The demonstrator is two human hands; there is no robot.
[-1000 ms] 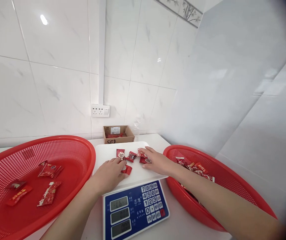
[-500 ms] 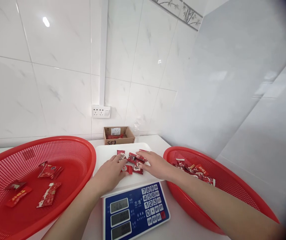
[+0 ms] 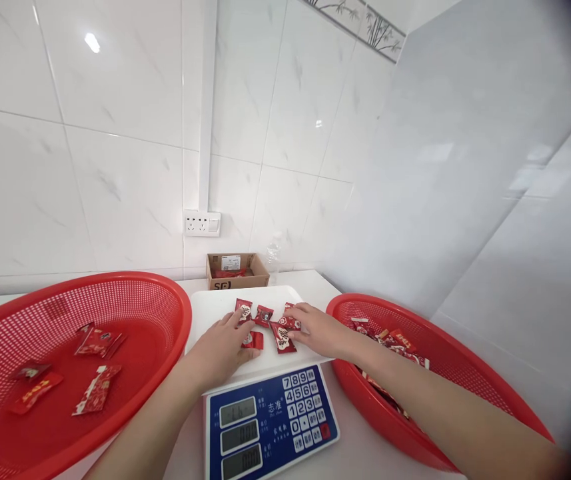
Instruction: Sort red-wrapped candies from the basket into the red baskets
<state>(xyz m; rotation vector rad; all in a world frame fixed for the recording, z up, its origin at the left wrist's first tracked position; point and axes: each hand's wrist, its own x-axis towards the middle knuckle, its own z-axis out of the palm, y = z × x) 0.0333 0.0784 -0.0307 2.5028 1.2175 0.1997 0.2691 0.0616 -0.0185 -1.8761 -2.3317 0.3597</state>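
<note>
Several small red wrapped candies lie spread on the white pan [image 3: 208, 307] of a digital scale [image 3: 275, 427]. My left hand [image 3: 219, 348] rests at the pan's left side, fingers apart, touching an upper candy [image 3: 244, 308] and a lower candy [image 3: 254, 341]. Over on the right, my right hand [image 3: 319, 331] has its fingers and thumb spread against two more, an upper right candy [image 3: 292, 321] and a larger candy [image 3: 283, 339]. Between the hands sits a middle candy [image 3: 264, 315], which neither touches. All of them lie on the pan.
A red mesh basket [image 3: 165, 287] with several wrapped candies stands at left, another red basket [image 3: 470, 353] with a pile of them at right. Behind the pan are a small cardboard box [image 3: 240, 283] and a clear plastic bottle [image 3: 274, 257], near the tiled wall.
My right hand has shifted slightly right, and the two candies under it have slid apart from the middle one. My left hand stays nearly in place; the candies sit more spread out.
</note>
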